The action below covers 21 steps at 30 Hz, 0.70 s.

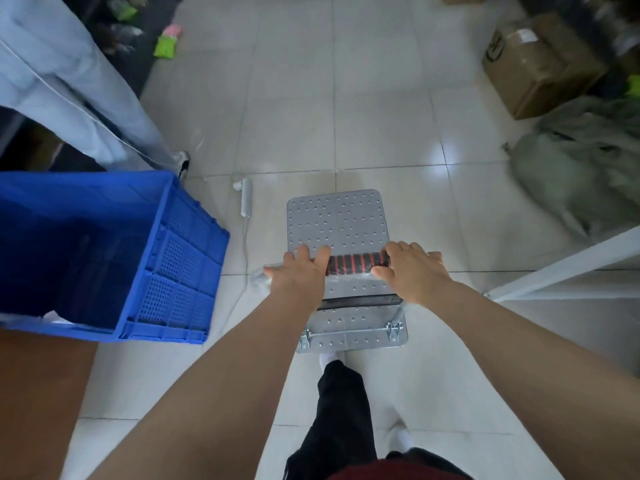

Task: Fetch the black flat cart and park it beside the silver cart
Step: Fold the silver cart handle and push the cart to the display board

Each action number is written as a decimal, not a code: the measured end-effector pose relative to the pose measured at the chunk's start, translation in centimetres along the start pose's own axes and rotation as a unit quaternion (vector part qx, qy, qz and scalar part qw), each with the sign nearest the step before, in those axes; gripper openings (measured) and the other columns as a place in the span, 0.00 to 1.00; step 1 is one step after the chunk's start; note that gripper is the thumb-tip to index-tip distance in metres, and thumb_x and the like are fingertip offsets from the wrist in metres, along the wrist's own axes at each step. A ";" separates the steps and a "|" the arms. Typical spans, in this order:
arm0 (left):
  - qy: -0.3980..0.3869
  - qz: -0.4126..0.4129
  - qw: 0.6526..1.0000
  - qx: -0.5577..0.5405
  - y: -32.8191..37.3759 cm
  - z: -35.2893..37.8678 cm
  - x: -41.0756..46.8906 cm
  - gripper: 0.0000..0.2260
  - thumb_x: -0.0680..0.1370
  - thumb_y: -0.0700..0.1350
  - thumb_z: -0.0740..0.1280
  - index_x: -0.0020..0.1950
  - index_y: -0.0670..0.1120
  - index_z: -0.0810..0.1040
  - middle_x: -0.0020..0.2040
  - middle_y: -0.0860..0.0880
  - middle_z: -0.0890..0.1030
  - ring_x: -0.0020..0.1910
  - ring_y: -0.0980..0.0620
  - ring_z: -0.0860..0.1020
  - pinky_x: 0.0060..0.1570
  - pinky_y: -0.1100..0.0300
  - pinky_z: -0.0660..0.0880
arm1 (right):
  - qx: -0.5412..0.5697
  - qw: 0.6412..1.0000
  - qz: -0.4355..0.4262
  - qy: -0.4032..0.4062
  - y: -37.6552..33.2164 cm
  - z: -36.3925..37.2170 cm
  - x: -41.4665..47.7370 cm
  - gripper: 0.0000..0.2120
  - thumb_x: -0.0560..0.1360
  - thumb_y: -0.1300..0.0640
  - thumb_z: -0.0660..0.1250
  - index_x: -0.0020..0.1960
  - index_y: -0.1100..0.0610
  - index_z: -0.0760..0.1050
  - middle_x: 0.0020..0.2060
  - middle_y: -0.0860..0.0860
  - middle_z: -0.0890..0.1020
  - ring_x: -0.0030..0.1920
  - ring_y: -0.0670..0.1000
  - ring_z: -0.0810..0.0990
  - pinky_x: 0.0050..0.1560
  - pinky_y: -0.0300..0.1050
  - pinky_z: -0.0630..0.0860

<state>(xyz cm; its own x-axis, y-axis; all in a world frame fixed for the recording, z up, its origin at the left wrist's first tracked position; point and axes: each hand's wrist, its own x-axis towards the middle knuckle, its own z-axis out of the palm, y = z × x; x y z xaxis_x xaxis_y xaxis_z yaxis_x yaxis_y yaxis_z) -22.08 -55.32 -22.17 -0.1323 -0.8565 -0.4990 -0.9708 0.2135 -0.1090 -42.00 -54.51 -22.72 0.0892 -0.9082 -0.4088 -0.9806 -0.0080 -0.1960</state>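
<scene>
A silver flat cart [337, 216] with a dotted metal deck stands on the tiled floor straight in front of me. Its push handle [353, 265] has a black and red ribbed grip under clear wrap. My left hand [298, 275] grips the left end of the handle, fingers over the top and thumb pointing left. My right hand [414, 271] grips the right end, thumb on the near side. My legs, in black trousers and white shoes, are just behind the deck. No black flat cart is in view.
A blue plastic crate [180, 265] sits close on the left on a brown surface. Pale blue fabric [59, 84] hangs at the upper left. A white power strip [246, 199] lies on the floor. A cardboard box [540, 67], a grey-green bag [571, 174] and a white rail [561, 268] line the right.
</scene>
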 end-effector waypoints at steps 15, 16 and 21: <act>-0.015 0.014 1.000 -0.001 -3.9 -8.4 15.3 0.40 0.70 0.37 0.69 0.73 0.55 0.49 0.62 0.42 0.63 0.61 0.40 0.66 0.54 0.32 0.71 | 0.016 0.999 0.037 -0.020 -0.4 -7.7 15.5 0.15 0.78 0.42 0.56 0.58 0.50 0.66 0.53 0.49 0.75 0.54 0.52 0.71 0.50 0.54 0.64; -0.016 0.015 1.000 -0.004 -3.7 -9.0 16.1 0.40 0.70 0.37 0.69 0.73 0.55 0.49 0.62 0.42 0.63 0.61 0.40 0.67 0.53 0.32 0.71 | 0.014 0.999 0.038 -0.023 0.0 -8.3 16.4 0.15 0.78 0.42 0.56 0.58 0.50 0.66 0.54 0.49 0.75 0.54 0.52 0.71 0.52 0.54 0.65; -0.018 0.012 1.000 -0.008 -2.3 -12.1 21.3 0.39 0.72 0.38 0.68 0.74 0.55 0.47 0.62 0.42 0.63 0.61 0.41 0.66 0.53 0.34 0.71 | 0.005 0.999 0.029 -0.014 2.6 -11.3 21.5 0.16 0.78 0.41 0.56 0.60 0.50 0.67 0.54 0.50 0.75 0.56 0.53 0.72 0.55 0.56 0.66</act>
<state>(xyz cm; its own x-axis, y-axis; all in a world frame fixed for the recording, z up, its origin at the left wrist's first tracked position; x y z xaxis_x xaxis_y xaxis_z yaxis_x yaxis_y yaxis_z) -25.04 -79.77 -22.18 -0.1492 -0.8337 -0.5316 -0.9706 0.2263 -0.0825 -44.56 -78.75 -21.97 0.0376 -0.8952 -0.4440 -0.9824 0.0483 -0.1807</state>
